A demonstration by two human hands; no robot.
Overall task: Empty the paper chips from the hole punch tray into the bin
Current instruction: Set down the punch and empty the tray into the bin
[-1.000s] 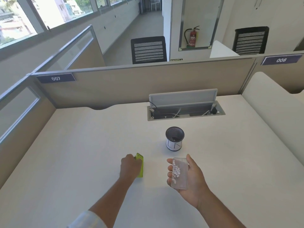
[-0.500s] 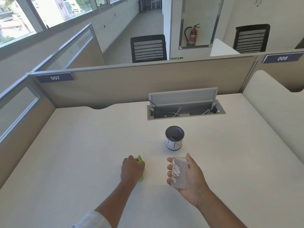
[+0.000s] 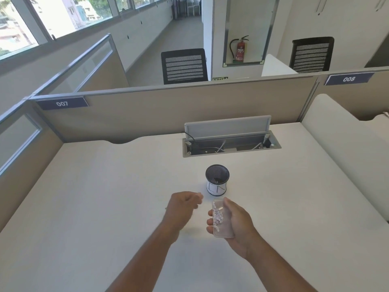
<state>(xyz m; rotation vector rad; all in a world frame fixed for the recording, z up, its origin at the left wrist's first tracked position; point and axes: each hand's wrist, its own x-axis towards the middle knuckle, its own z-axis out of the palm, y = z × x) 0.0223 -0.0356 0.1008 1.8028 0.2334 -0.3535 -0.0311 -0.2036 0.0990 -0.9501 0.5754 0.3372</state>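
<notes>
Right hand (image 3: 237,226) cradles clear tray (image 3: 223,220) of paper chips (image 3: 217,217), just short of bin (image 3: 217,179). Left hand (image 3: 185,204) loosely curled, empty. Tray looks light, slick, rigid; grip long edges, keep level.

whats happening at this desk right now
A person is emptying a hole punch tray. The right hand holds the clear tray flat, with white paper chips piled in it, just short of the small black bin on the desk. Nothing has been tipped in yet. The left hand hovers beside it, loosely curled and blurred, with nothing visible in it.
</notes>
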